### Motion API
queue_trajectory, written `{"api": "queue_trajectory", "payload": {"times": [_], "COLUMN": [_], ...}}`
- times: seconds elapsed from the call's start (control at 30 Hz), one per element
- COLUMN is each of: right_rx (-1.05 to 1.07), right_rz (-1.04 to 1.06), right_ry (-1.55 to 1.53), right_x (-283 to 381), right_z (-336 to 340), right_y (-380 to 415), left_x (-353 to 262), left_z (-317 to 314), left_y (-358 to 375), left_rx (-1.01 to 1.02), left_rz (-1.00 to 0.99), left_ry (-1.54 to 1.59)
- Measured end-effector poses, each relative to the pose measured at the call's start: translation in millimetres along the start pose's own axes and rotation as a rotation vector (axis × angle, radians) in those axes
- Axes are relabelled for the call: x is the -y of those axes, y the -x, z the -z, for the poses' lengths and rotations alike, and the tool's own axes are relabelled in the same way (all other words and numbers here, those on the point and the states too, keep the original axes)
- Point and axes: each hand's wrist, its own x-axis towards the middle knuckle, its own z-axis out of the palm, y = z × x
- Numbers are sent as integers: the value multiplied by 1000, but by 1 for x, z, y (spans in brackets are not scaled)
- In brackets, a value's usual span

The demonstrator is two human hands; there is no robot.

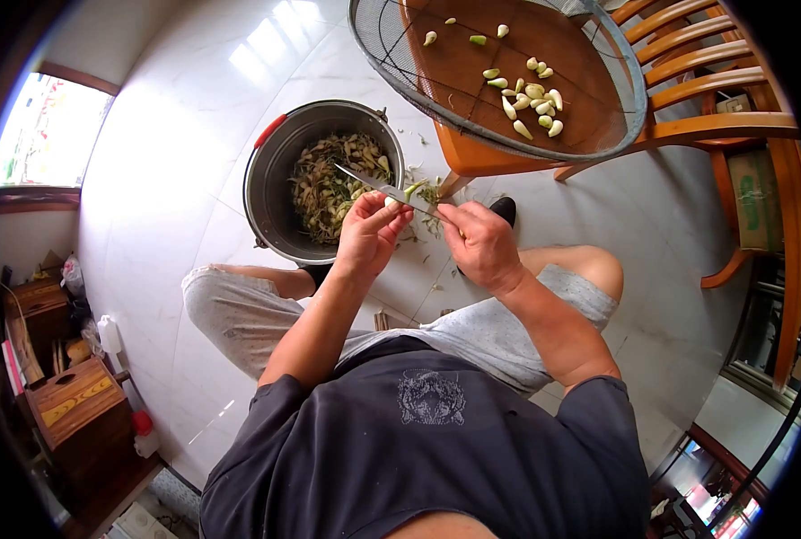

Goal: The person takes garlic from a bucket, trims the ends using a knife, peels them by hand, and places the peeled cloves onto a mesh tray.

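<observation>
My right hand (481, 241) is closed around the handle of a knife (361, 177), whose long blade points up and left over the bucket's edge. Pinched in the fingers of my left hand (372, 232) is a small white bulb (391, 203). A green stem (414, 189) shows right by the blade. Beyond my hands stands a metal bucket (259, 180) with a red handle grip, holding many small bulbs with dry roots and stems (321, 187). Several cleaned white bulbs (535, 92) lie on a round mesh sieve (632, 108) at the upper right.
The sieve rests on a wooden chair (472, 153). Trimmed scraps (432, 193) litter the tiled floor (185, 144) beside the bucket. Another wooden chair (733, 130) is at right, with a cardboard box (756, 199) near it. Wooden boxes (77, 400) stand at left.
</observation>
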Motion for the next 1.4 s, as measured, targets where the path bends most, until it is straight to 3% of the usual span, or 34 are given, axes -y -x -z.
{"api": "queue_trajectory", "payload": {"times": [0.23,0.43,0.53,0.63,0.8,0.93,0.97,1.07,1.17,1.2,1.27,1.33,1.4], "right_rx": [18,433,461,433,459,461,448,400,378,375,366,422,427], "right_rz": [-40,-453,-506,-448,-351,-389,-388,-388,-378,-378,-373,-390,-389], "right_ry": [-44,252,221,156,103,59,61,40,-17,-19,-22,-19,-27], "right_x": [3,-34,-28,-27,-26,-22,-22,-20,-18,-17,-17,-15,-14], "right_z": [4,13,15,12,7,9,10,13,15,13,10,9,7], "right_y": [1,17,13,10,4,2,2,1,-1,-2,-4,-7,-9], "left_x": [0,-20,-27,-36,-60,-75,-86,-133,-163,-161,-149,-124,-106], "left_z": [0,-7,-16,-48,-137,-152,-147,-95,7,53,115,197,236], "left_y": [0,7,6,0,-37,-75,-78,-82,-100,-107,-110,-123,-129], "left_rx": [54,133,133,183,227,321,280,85,-252,-318,-443,-599,-715], "left_rz": [-22,-35,11,-24,-162,-126,-213,-310,-133,-52,145,155,240], "left_ry": [-41,-113,-160,-318,-937,-928,-926,-840,-923,-956,-1394,-1350,-1447]}}
